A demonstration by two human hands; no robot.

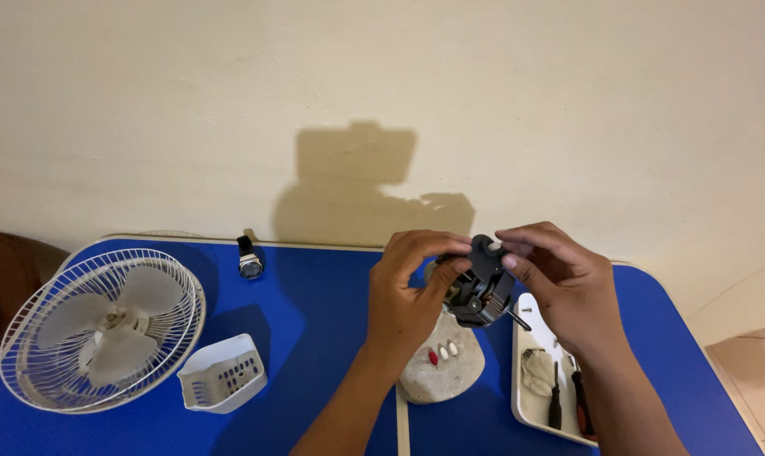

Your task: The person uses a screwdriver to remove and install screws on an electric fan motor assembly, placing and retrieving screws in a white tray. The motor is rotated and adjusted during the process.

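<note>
Both forearms rise from the frame's bottom to centre, where left hand (408,291) and right hand (559,283) pinch a black fan motor (482,294) between them, seemingly above its pale base (441,367).

Open blue table (315,321) between white vent cover (223,374) and fan base (441,363), fan cage (104,329) blocking the left, wristwatch (249,257) by the wall, tool tray (551,380) crowding the right.
</note>
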